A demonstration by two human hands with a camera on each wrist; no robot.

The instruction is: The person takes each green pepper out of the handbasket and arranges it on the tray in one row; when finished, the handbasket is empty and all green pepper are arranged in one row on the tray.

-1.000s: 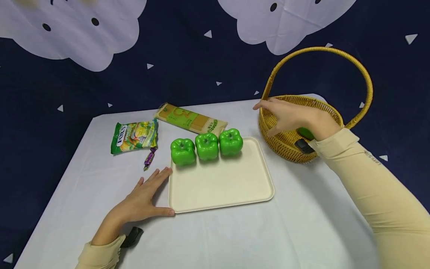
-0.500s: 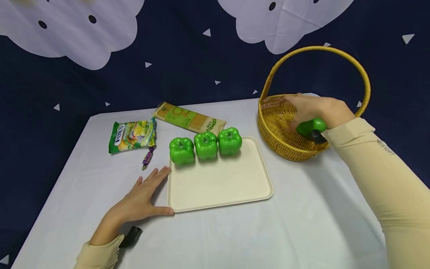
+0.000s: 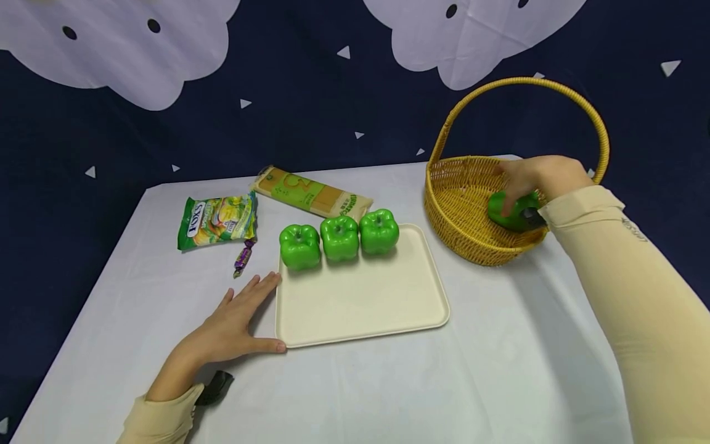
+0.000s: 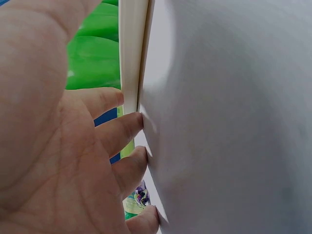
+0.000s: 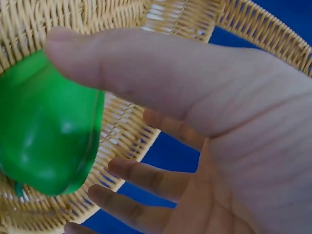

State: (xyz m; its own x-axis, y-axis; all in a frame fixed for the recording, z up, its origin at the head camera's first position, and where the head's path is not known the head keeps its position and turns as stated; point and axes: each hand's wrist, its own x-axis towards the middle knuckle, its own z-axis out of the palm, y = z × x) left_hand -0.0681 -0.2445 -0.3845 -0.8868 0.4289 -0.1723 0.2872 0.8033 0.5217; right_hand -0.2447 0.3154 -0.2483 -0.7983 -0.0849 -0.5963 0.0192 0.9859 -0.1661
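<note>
My left hand (image 3: 224, 330) lies at the left edge of a cream tray (image 3: 360, 305), fingers spread, with the thumb at its near corner. Three green bell peppers (image 3: 300, 247) stand in a row along the tray's far side. Another green bell pepper (image 5: 48, 126) lies inside a wicker basket (image 3: 457, 237) at the right. Over that pepper, inside the basket, reaches my right hand (image 3: 540, 176). In the right wrist view its thumb overlaps the pepper's upper edge, while the other fingers are spread apart from it, across the basket's rim.
Behind the tray lies a long noodle packet (image 3: 313, 192). A green candy bag (image 3: 218, 221) sits at the left, with a purple wrapped candy (image 3: 243, 258) in front of it. The basket's tall arched handle (image 3: 521, 81) rises beside my right arm. A dark curtain hangs behind the table.
My right hand has moved from the basket's left rim rightward and down to the pepper inside, showing more of the basket's interior. My left hand stays at the tray.
</note>
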